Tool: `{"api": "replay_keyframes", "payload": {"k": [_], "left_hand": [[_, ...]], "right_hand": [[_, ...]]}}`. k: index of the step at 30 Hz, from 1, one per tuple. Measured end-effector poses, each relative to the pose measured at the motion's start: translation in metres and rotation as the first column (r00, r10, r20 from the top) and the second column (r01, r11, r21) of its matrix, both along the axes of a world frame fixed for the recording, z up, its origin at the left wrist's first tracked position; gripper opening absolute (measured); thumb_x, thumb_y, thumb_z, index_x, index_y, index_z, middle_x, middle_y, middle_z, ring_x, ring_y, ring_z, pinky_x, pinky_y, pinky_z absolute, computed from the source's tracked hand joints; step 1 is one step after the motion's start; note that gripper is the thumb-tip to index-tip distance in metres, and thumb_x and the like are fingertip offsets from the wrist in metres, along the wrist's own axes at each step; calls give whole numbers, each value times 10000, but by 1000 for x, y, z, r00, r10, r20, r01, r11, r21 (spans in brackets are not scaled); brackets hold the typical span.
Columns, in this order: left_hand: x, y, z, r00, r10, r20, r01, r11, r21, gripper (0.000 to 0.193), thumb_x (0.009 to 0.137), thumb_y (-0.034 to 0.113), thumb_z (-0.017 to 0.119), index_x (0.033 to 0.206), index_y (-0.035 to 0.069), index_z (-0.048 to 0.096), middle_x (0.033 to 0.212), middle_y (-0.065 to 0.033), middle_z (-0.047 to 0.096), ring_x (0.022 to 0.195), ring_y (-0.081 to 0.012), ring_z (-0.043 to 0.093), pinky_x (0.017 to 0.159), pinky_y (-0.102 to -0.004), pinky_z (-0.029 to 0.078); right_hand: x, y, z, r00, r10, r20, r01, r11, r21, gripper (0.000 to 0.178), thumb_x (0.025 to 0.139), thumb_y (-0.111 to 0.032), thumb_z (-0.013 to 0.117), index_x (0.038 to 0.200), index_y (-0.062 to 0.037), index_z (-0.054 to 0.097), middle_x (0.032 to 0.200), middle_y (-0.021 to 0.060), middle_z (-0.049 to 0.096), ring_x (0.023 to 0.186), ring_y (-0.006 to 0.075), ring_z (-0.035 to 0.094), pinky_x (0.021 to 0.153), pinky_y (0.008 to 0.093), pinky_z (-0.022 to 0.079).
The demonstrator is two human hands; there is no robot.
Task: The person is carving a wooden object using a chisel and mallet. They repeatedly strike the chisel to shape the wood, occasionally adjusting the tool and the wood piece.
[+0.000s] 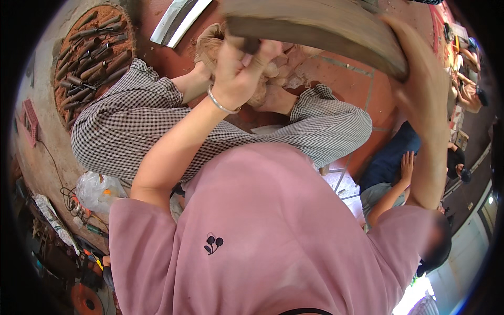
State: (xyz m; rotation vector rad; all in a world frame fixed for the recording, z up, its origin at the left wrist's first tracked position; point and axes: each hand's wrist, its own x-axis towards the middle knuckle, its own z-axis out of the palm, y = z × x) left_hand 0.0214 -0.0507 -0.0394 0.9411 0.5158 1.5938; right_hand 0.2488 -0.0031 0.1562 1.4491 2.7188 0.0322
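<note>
Block of wood (315,34), blurred, gripped at one end in right hand (417,71); dark-ended handle (251,46) in clenched left hand (240,71), apart from round tray (134,37).

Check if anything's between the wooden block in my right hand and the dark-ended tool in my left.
Nothing visible. The left end of the wooden block in your right hand appears close above the dark-ended tool in your left hand, with no object showing between; this view can't settle depth.
</note>
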Motion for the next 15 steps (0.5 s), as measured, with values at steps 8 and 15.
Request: {"api": "replay_keyframes", "payload": {"k": [8, 15], "left_hand": [[68, -21, 53, 621, 133, -773, 317, 859, 402, 175, 862, 267, 648, 955, 122, 619, 823, -30, 581, 766, -200, 604, 638, -334, 457], [93, -13, 5, 718, 169, -675, 289, 810, 510, 270, 716, 379, 649, 704, 133, 537, 705, -12, 487, 656, -221, 530, 589, -356, 412]], "right_hand": [[113, -73, -73, 746, -318, -585, 253, 948, -192, 574, 679, -72, 745, 1218, 29, 576, 1065, 148, 657, 974, 265, 648, 859, 324, 492], [116, -113, -87, 792, -276, -544, 257, 960, -112, 497, 674, -67, 767, 1135, 35, 612, 885, 132, 643, 764, 230, 619, 686, 312, 477]]}}
